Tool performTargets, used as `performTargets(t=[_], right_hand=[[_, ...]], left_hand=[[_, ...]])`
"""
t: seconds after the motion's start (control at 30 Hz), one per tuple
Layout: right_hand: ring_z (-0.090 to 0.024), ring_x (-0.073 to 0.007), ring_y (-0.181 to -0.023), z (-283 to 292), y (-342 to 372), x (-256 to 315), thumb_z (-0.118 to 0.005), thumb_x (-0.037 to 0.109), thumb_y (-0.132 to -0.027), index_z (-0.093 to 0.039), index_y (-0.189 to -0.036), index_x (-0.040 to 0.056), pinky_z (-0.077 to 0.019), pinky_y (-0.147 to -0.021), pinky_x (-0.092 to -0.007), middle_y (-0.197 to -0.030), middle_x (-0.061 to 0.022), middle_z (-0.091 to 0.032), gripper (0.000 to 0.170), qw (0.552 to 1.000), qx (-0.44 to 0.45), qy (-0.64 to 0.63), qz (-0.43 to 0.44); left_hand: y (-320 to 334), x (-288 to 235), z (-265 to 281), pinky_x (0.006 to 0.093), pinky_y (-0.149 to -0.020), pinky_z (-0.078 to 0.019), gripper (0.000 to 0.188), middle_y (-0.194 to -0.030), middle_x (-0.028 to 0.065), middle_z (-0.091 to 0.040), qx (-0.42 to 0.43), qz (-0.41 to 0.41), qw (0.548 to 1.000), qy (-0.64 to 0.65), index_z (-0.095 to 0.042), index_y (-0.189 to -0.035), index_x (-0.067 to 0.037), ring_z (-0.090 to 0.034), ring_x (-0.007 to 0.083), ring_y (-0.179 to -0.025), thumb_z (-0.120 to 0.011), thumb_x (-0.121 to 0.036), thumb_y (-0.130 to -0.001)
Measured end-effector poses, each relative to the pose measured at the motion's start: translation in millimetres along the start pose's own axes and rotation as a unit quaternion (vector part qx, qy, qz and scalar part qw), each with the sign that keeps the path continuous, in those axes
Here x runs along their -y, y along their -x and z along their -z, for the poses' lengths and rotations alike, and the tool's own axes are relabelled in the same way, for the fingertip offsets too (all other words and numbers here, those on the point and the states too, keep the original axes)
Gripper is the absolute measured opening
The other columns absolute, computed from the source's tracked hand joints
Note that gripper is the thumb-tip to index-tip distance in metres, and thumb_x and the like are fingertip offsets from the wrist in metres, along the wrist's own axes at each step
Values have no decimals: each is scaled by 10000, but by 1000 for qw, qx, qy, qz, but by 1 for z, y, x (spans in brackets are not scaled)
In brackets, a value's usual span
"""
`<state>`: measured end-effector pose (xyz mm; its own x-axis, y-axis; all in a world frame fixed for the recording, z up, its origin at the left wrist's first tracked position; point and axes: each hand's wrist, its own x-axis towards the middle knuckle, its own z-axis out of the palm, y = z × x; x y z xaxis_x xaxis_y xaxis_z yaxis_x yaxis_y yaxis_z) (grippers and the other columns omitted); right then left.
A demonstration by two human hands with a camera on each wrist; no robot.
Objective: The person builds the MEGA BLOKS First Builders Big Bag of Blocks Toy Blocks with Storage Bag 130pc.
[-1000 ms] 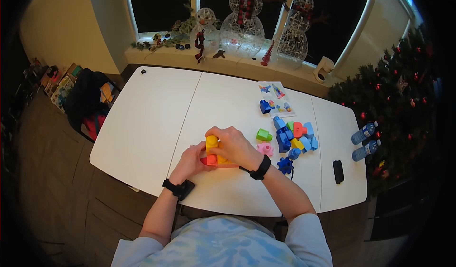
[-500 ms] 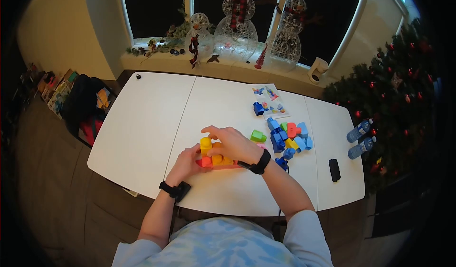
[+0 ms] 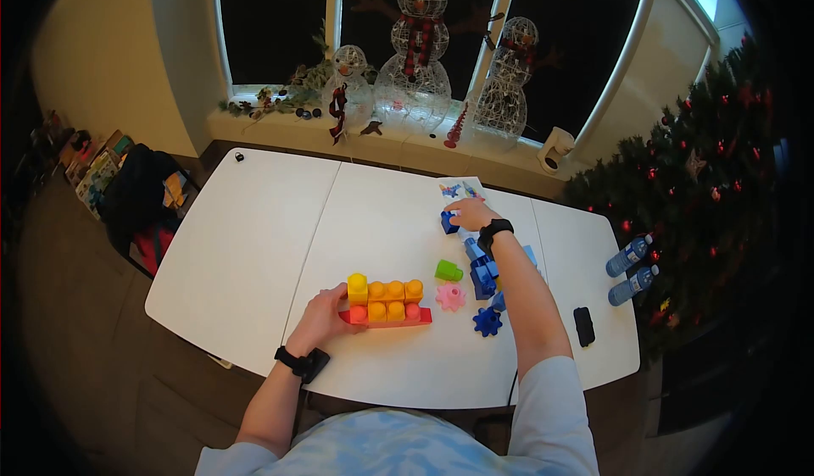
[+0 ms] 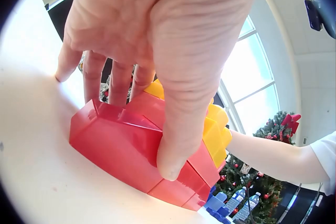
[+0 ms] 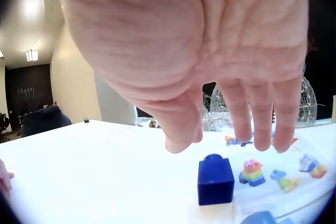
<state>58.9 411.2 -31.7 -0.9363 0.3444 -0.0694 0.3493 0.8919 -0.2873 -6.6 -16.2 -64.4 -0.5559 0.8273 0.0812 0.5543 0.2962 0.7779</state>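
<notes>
Red-and-yellow stud-top plastic block build [image 3: 394,311] sits on the white table [image 3: 254,222] right in front of the person, nearest the left hand [image 3: 320,317]. Done so far: long red base down, yellow and red studs seated in two rows, one taller yellow block up at the left back corner. Apparently left: the loose pieces off to the right, namely a bright-green plastic block [image 3: 448,270], pink plastic gear [image 3: 450,297], dark-blue plastic gear [image 3: 487,322] and other blue blocks [image 3: 484,281]; how many belong on, can't tell. Build lies studs up, long axis left to right, roughly along the near table edge, tall end toward the left hand. Left hand pinches that end, thumb on the near red side, fingers across. Right hand [image 3: 473,214] holds nothing, fingers extended, above a dark-blue cube-like plastic block [image 5: 215,182] beside the glossy printed picture sheet [image 3: 459,189]; no contact visible from the right wrist.
</notes>
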Motion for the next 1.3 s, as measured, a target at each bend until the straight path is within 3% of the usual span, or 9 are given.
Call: performTargets(t=[0.1, 0.2, 0.33, 0.4, 0.47, 0.63, 0.8, 0.93, 1.3], right_hand=[[-685, -336, -1139, -32, -15, -2, -733, 229, -833, -789, -1153, 136, -533, -1022, -418, -1219, -140, -736, 338, 999, 2, 38, -9], [-714, -367, -1023, -48, -14, 12, -699, 145, -844, -769, -994, 90, -582, -916, -456, -1044, -188, -743, 174, 996, -40, 80, -25], [-713, -380, -996, -52, 2, 30, -678, 109, -854, -699, -1019, 52, -587, -889, -455, -988, -205, -719, 176, 985, -88, 147, -29], [-715, -368, -1005, -20, 22, 53, -706, 65, -820, -638, -1073, 31, -584, -868, -471, -1030, -199, -713, 264, 991, -52, 117, -47], [-715, -354, -981, 3, 40, 63, -751, 37, -784, -615, -1061, 38, -585, -840, -457, -1037, -182, -705, 308, 989, -141, 17, 34], [-705, -222, -904, 40, 116, 159, -802, 19, -776, -627, -1151, 44, -585, -847, -335, -1044, -101, -700, 414, 938, -79, -289, 178], [-699, -263, -946, 9, 142, 200, -797, -13, -792, -612, -1142, 48, -587, -861, -343, -1075, -105, -665, 401, 914, -96, -310, 243], [-726, -269, -1000, -1, 141, 206, -809, -19, -793, -627, -1130, 31, -590, -911, -355, -1078, -115, -677, 386, 923, -97, -284, 242], [-699, -342, -980, -13, 141, 204, -783, -35, -812, -599, -1090, 37, -593, -850, -378, -1086, -142, -659, 341, 933, -93, -263, 228]], left_hand=[[1, -6, 3, 455, -903, -554, 662, -1073, 162, -739, 4, 5, 1000, -9, -636, -1191, -72, -680, 389, -1020, -942, -239, -628], [1, -7, 4, 455, -910, -553, 683, -1081, 163, -738, 9, 5, 1000, 5, -638, -1214, -80, -681, 388, -1027, -943, -247, -627], [0, -2, -1, 458, -918, -548, 650, -1086, 166, -735, 3, 11, 1000, 3, -638, -1190, -80, -679, 392, -1026, -939, -244, -637], [0, 3, -2, 460, -919, -545, 644, -1080, 166, -734, 8, 22, 1000, 8, -636, -1185, -78, -676, 395, -1018, -937, -243, -641], [0, 9, -4, 464, -912, -542, 642, -1063, 169, -725, -3, -15, 1000, 9, -629, -1185, -77, -663, 400, -1012, -934, -242, -645], [2, 9, -4, 465, -907, -539, 661, -1062, 172, -715, -5, 2, 1000, 6, -629, -1210, -91, -653, 391, -1030, -936, -232, -642], [-1, 11, -6, 463, -908, -539, 683, -1065, 167, -717, 7, 1, 1000, 16, -632, -1241, -108, -657, 385, -1023, -939, -232, -645], [0, 12, -5, 462, -898, -544, 676, -1068, 164, -722, -3, -13, 1000, 28, -635, -1229, -106, -667, 382, -1018, -941, -235, -640], [-2, 8, -5, 448, -891, -551, 668, -1074, 156, -741, 14, 24, 999, 16, -645, -1209, -87, -685, 376, -991, -948, -223, -629]])
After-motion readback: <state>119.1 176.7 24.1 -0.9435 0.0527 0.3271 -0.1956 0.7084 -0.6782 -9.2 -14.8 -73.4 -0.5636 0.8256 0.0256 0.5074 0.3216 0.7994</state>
